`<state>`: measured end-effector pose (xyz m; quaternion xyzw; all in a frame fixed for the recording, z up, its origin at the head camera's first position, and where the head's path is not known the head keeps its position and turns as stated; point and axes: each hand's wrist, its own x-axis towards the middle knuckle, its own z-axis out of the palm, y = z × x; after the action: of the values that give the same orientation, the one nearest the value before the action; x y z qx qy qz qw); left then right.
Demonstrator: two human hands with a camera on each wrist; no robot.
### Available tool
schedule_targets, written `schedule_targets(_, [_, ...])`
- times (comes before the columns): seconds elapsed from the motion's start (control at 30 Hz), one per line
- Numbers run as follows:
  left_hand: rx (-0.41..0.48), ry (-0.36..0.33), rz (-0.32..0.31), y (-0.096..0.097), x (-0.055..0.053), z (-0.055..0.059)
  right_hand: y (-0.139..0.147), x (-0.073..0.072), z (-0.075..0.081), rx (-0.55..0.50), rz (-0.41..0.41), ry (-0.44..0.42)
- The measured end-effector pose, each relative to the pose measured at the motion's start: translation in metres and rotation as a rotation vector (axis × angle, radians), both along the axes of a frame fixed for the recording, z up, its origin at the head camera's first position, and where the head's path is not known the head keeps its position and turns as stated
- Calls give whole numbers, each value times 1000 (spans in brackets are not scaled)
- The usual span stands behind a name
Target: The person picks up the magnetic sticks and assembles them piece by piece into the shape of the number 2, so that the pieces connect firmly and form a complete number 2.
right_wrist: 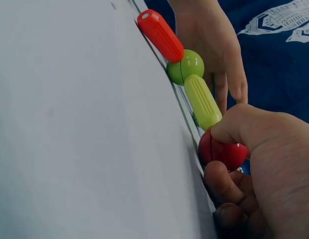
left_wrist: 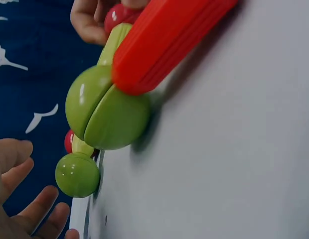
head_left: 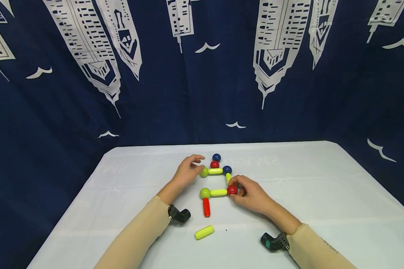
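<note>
My right hand (head_left: 250, 195) pinches a red ball (right_wrist: 225, 152) between thumb and fingers, low over the table. From that ball a yellow-green rod (head_left: 219, 192) runs left to a green ball (left_wrist: 107, 107), and a red rod (head_left: 206, 207) extends from the green ball toward me. Another yellow-green rod (head_left: 228, 177) leads away from the pinched ball to a blue ball (head_left: 227, 170). A far rod (head_left: 216, 171) links the blue ball to a second green ball (left_wrist: 77, 175). Beside this second green ball, my left hand (head_left: 187, 171) hovers with loosely bent, spread fingers, holding nothing.
Behind the far rod sit another red ball (head_left: 214, 164) and another blue ball (head_left: 216, 157). A loose yellow-green rod (head_left: 204, 232) lies nearer me on the white table (head_left: 323, 201). A dark blue printed cloth (head_left: 188, 93) hangs beyond the table's far edge.
</note>
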<state>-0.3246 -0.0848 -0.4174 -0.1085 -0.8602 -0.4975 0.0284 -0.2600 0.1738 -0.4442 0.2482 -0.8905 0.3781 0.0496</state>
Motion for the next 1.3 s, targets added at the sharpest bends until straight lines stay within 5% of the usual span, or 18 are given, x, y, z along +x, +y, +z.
schedule_targets(0.33, [-3, -138, -74, 14, -31, 0, -4, -2, 0, 3, -7, -19])
schedule_targets(0.7, [-21, -225, -182, 21, -41, -1, -2, -2, 2, 1, -5, -29])
schedule_targets(0.97, [-61, -215, -121, 27, -42, -2, -1, -1, 2, -8, -9, -40])
schedule_targets(1.3, [-5, -211, -90, 27, -43, -8, -1, -1, 0, -5, -10, -41])
